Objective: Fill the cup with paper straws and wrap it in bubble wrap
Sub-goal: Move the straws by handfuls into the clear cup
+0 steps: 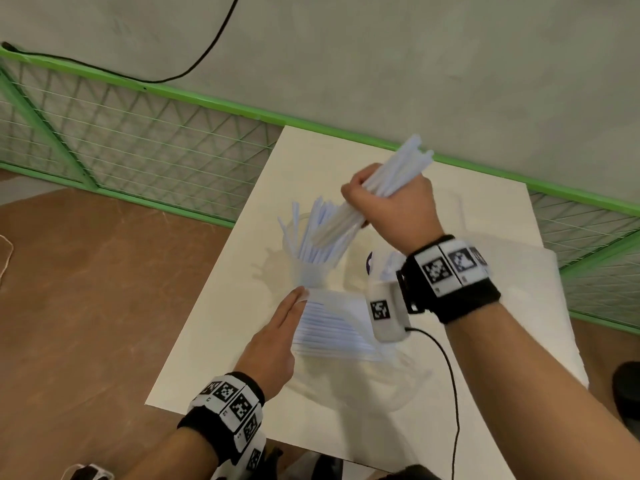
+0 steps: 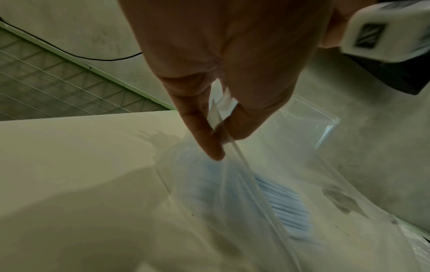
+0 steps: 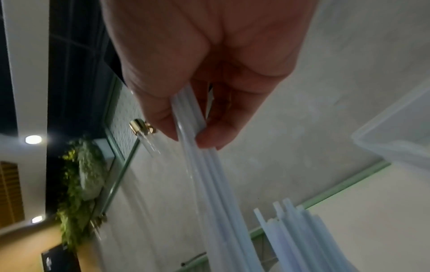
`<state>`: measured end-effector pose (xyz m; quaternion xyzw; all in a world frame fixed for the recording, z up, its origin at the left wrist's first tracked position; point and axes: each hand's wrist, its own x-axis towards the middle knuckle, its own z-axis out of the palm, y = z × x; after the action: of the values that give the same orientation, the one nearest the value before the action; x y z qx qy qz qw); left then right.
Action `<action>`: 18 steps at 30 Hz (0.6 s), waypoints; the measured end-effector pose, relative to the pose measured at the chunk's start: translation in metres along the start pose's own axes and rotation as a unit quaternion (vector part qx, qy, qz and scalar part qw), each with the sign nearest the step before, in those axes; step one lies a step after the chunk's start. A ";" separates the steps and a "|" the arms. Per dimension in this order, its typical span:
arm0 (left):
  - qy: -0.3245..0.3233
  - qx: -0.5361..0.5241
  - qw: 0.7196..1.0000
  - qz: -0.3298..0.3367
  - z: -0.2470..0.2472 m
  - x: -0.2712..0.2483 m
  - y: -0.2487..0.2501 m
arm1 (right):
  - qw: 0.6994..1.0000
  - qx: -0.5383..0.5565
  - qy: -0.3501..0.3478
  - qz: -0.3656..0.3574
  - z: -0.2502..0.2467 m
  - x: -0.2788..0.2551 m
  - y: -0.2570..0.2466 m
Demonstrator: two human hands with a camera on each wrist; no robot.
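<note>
A clear cup (image 1: 308, 271) stands mid-table with several white paper straws (image 1: 311, 230) fanned out of it; their tops (image 3: 291, 220) show in the right wrist view. My right hand (image 1: 367, 202) (image 3: 188, 138) grips a tilted bundle of straws (image 1: 398, 168) (image 3: 209, 184), whose lower ends hang over the cup's mouth. Nearer me, my left hand (image 1: 294, 306) (image 2: 218, 136) pinches the edge of a clear plastic bag (image 1: 332, 327) (image 2: 232, 202) that lies on the white table (image 1: 214, 358). More straws (image 2: 284, 202) lie inside the bag.
A pale sheet (image 1: 554, 278) overhangs the table's right side. A clear plastic box (image 2: 311, 117) (image 3: 395, 139) stands behind the cup. A green mesh fence (image 1: 138, 143) runs along the wall. A black cable (image 1: 446, 375) hangs from my right wrist camera.
</note>
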<state>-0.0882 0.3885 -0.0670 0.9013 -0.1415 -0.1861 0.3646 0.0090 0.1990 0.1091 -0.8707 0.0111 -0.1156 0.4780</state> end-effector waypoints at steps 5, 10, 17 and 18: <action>0.001 -0.011 1.000 0.001 -0.004 0.000 0.004 | 0.999 -0.030 -0.043 0.001 0.036 0.025 0.021; -0.003 -0.002 1.000 0.001 -0.005 0.000 0.003 | 0.992 -0.058 -0.110 0.019 0.060 0.030 0.048; -0.007 0.003 1.000 -0.001 -0.006 0.003 0.001 | 0.995 -0.063 0.051 -0.061 0.049 0.035 0.057; -0.008 0.003 1.000 -0.003 -0.006 0.004 0.001 | 0.994 -0.063 0.062 -0.071 0.050 0.033 0.060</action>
<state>-0.0824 0.3898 -0.0627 0.9015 -0.1424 -0.1935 0.3601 0.0575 0.2034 0.0397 -0.8887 -0.0139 -0.2021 0.4112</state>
